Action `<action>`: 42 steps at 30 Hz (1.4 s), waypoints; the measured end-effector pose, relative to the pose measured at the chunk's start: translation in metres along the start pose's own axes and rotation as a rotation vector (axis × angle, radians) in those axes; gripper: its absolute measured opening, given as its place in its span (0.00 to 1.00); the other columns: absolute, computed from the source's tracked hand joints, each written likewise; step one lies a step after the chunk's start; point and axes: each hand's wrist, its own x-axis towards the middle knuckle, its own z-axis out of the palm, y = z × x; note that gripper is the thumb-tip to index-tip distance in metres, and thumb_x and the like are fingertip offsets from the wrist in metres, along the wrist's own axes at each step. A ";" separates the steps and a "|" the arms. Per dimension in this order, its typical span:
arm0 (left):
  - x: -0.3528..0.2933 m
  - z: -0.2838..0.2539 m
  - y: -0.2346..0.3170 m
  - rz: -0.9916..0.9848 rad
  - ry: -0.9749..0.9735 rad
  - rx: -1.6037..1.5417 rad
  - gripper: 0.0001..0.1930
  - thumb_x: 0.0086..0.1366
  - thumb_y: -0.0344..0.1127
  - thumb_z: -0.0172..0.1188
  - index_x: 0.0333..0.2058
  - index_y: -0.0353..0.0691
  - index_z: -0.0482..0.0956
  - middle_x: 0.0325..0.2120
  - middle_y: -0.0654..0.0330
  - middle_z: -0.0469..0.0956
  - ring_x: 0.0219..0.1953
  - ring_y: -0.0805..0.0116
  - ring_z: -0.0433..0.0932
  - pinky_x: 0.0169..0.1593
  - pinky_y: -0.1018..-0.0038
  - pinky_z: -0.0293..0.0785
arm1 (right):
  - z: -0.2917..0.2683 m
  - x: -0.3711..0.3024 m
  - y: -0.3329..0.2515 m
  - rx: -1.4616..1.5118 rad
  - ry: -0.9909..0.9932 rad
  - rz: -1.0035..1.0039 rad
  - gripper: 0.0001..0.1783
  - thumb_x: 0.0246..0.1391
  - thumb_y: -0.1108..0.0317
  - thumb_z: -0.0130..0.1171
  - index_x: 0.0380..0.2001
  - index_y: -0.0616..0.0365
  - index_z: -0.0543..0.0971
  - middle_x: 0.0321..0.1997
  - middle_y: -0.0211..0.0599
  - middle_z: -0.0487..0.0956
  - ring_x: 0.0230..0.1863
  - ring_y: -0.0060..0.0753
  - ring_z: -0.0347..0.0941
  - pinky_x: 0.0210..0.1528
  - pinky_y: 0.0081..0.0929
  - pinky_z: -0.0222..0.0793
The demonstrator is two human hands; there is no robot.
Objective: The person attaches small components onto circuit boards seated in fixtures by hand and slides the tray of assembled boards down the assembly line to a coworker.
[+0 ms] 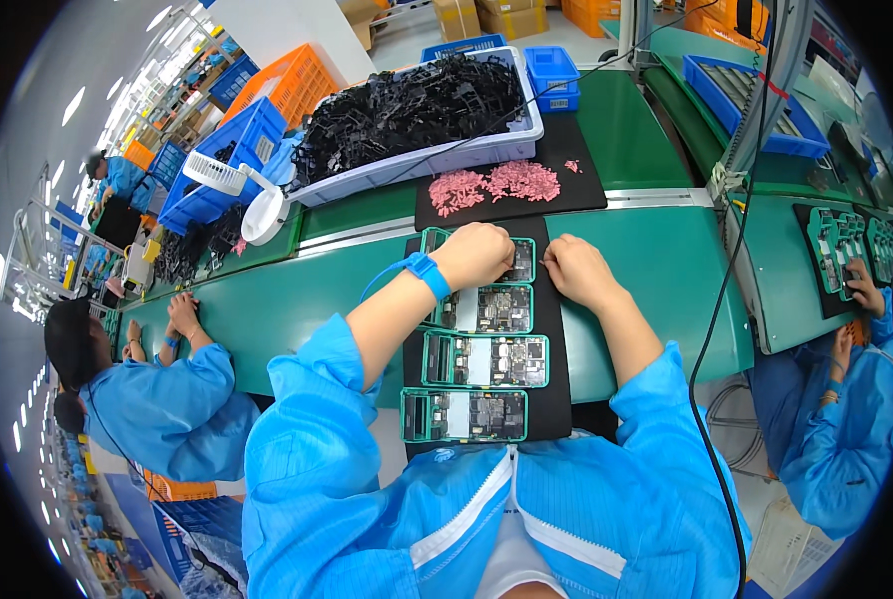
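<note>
Several open phone housings with green frames and exposed circuit boards lie in a column on a black mat [551, 409]. My left hand [476, 256], with a blue strap round its wrist, is curled over the farthest phone housing [523, 258] and hides part of it. Its fingertips are closed at the board, and whatever they hold is hidden. Just right of that housing, my right hand [578, 270] has its fingers bent together in a pinch; anything in it is too small to name. Closer to me lie a second phone housing [504, 309], a third housing [516, 361] and the nearest housing [496, 416].
Beyond my hands, small pink pieces [521, 182] are heaped on another black mat [576, 150]. A large pale bin [367, 185] holds tangled black parts. A white fan [264, 217] stands left of it. A black cable [711, 339] hangs at right. Co-workers sit on both sides.
</note>
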 end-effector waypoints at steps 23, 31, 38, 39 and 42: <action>0.005 0.004 0.019 0.080 -0.056 0.446 0.03 0.47 0.30 0.61 0.24 0.43 0.80 0.28 0.61 0.79 0.38 0.62 0.78 0.42 0.68 0.71 | -0.001 0.000 -0.002 -0.013 0.054 -0.047 0.03 0.49 0.73 0.55 0.26 0.60 0.77 0.30 0.47 0.76 0.38 0.51 0.73 0.43 0.41 0.70; -0.004 0.003 0.010 0.057 0.001 0.227 0.04 0.48 0.31 0.61 0.25 0.43 0.82 0.28 0.61 0.79 0.37 0.60 0.78 0.42 0.66 0.72 | -0.001 -0.001 -0.003 -0.012 0.071 -0.056 0.03 0.48 0.73 0.55 0.26 0.60 0.77 0.30 0.46 0.76 0.37 0.51 0.73 0.42 0.42 0.70; -0.033 0.004 0.000 0.087 0.064 0.128 0.10 0.59 0.35 0.56 0.36 0.47 0.85 0.34 0.62 0.78 0.43 0.63 0.76 0.48 0.67 0.69 | -0.004 0.000 -0.004 0.051 0.109 -0.072 0.03 0.48 0.71 0.57 0.25 0.59 0.77 0.29 0.43 0.76 0.36 0.49 0.74 0.39 0.41 0.70; -0.034 0.005 0.002 0.081 0.069 0.116 0.09 0.61 0.37 0.56 0.35 0.47 0.85 0.33 0.62 0.77 0.43 0.63 0.76 0.48 0.66 0.69 | -0.006 -0.001 -0.007 0.048 0.104 -0.072 0.03 0.48 0.71 0.57 0.25 0.59 0.77 0.29 0.43 0.76 0.36 0.49 0.74 0.39 0.41 0.70; -0.034 0.007 0.005 0.109 0.097 0.141 0.09 0.63 0.40 0.56 0.34 0.46 0.84 0.31 0.62 0.76 0.41 0.62 0.76 0.46 0.66 0.69 | -0.011 -0.005 -0.021 0.099 0.058 -0.062 0.04 0.47 0.71 0.58 0.24 0.59 0.76 0.29 0.42 0.75 0.35 0.47 0.74 0.38 0.40 0.70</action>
